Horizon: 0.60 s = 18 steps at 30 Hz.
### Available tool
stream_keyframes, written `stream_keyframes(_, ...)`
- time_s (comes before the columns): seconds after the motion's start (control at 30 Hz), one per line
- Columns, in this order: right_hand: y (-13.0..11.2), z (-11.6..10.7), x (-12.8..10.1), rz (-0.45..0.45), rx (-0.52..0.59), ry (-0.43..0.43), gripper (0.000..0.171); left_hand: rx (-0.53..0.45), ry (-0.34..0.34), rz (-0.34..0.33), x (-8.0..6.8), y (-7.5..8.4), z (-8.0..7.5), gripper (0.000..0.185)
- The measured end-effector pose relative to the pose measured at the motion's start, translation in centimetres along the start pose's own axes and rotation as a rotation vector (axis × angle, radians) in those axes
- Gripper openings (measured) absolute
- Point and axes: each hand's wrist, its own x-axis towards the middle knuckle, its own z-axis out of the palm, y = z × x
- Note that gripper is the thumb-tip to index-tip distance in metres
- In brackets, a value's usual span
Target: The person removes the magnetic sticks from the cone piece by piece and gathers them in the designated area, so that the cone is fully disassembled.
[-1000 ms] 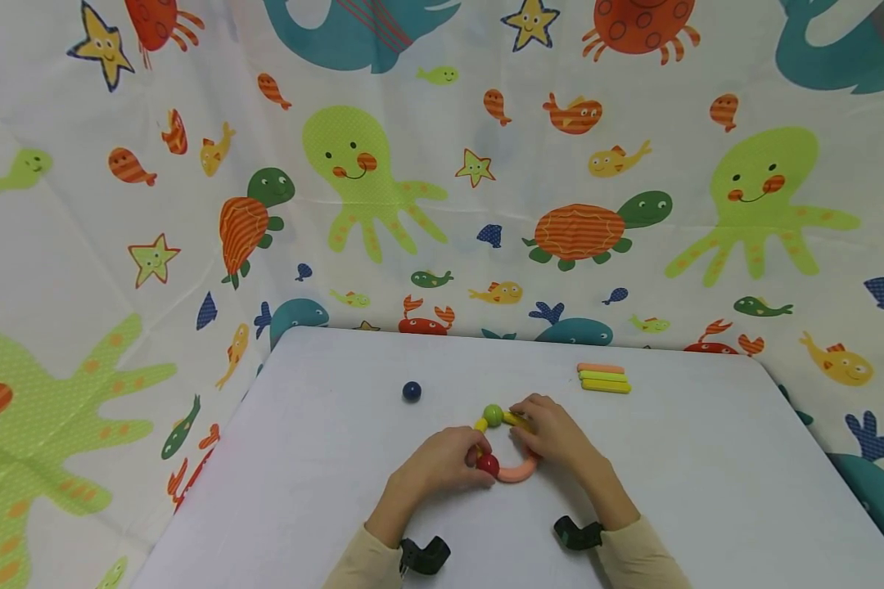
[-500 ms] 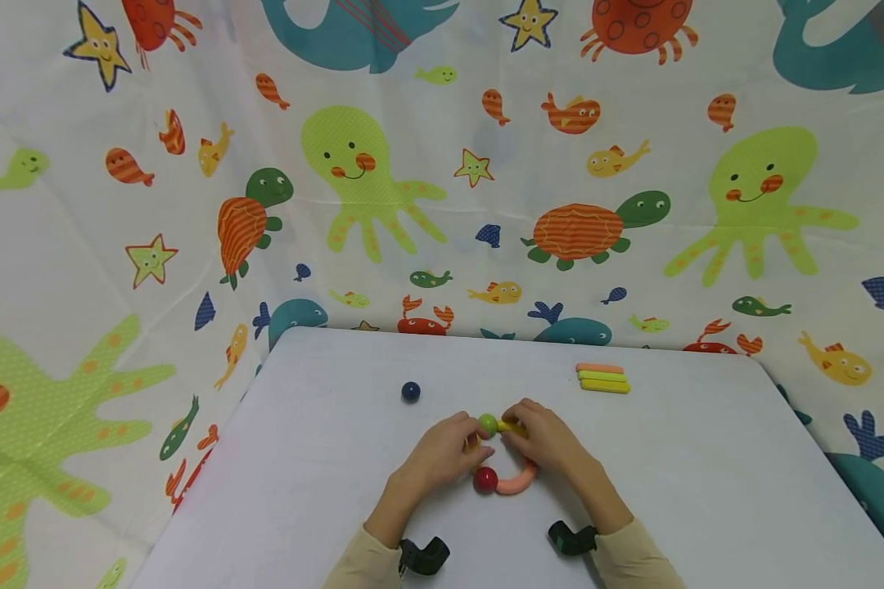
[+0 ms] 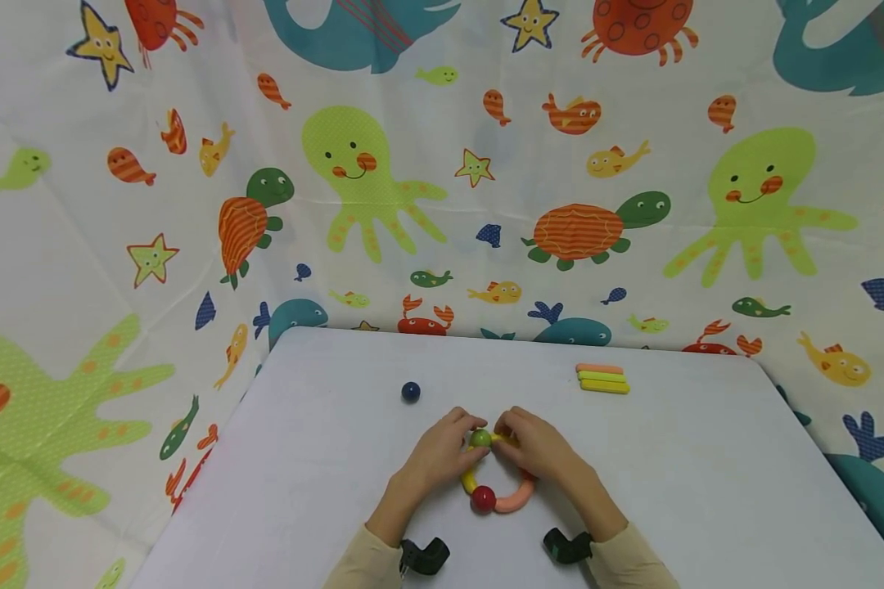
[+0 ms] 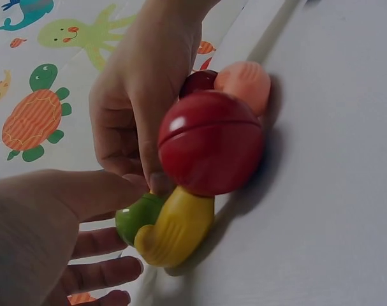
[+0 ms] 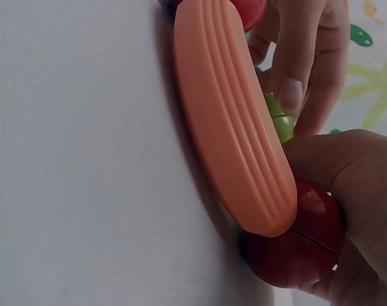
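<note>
On the white table lies a ring of toy balls and curved sticks, close in front of the person. My left hand [image 3: 438, 454] pinches the green ball [image 3: 480, 439] at its far side, thumb and fingers around it. Just right of that ball, my right hand [image 3: 545, 448] grips a yellow stick [image 3: 502, 439], mostly covered by the fingers. A curved yellow stick [image 4: 180, 226] joins the green ball to a near red ball [image 3: 483, 499]. From there a curved salmon stick [image 5: 234, 121] runs to another red ball [image 5: 301, 239], under the right hand in the head view.
A dark blue ball [image 3: 410, 392] rests apart, farther back on the left. At the back right, a salmon stick [image 3: 600, 369] and two yellowish sticks [image 3: 605, 387] lie side by side. A sea-animal printed cloth [image 3: 412, 204] hangs behind the white table [image 3: 324, 425].
My left hand has gone from the near red ball to the green ball. The ring has slid toward the person and slightly left; the right hand has shifted left with it.
</note>
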Motion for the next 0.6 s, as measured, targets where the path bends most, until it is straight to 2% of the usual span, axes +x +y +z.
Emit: stream_keyframes(0.6,-1.2,0.0,-0.3,-0.047,-0.089,-0.024,0.017,0.004,-0.011,0.011,-0.1,-0.3,0.5,0.039)
